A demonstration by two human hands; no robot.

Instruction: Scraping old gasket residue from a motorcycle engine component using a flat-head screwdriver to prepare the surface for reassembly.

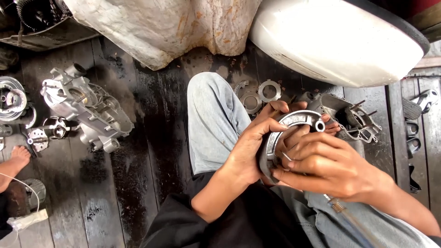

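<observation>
My left hand [250, 149] grips a curved grey metal brake shoe [294, 120] by its outer arc, holding it over my lap. My right hand [330, 163] is closed around the shoe's inner side, fingers wrapped over its lower half and a thin metal spring or pin. Behind the hands lies a dark engine casing with studs [351, 117], partly hidden by my fingers. My knee in pale jeans [213, 115] rises just left of the hands.
On the dark wooden floor sit a silver engine crankcase [85, 108] at left, round metal parts [11, 98] at the far left, ring plates [268, 90], a white scooter body panel [335, 41], and another person's bare foot [16, 160].
</observation>
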